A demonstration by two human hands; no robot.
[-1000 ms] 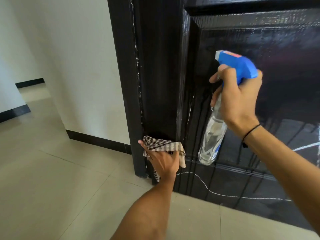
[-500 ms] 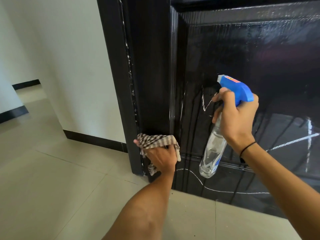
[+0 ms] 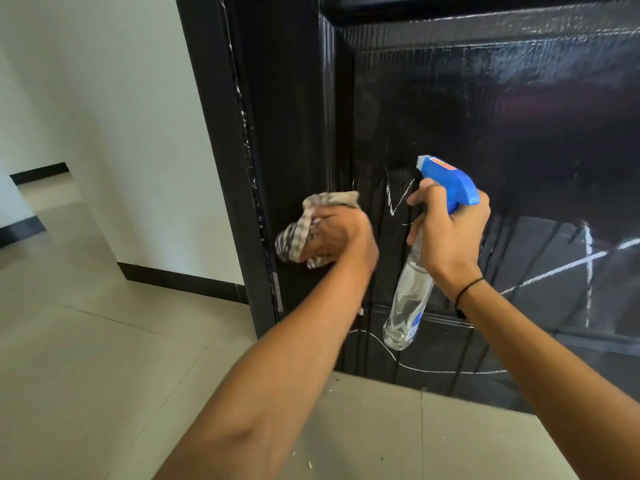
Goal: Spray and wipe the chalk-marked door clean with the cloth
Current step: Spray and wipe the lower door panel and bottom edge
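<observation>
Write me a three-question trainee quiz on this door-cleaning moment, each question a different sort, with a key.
1. True or false: the left hand holds the checked cloth against the black door.
2. Multiple choice: the right hand has its grip on which thing? A) a sponge B) the spray bottle C) a stick of chalk
3. Fill in: white chalk lines show on the door panel just to the ____ of the cloth as seen in the head view.

Key
1. True
2. B
3. right
</observation>
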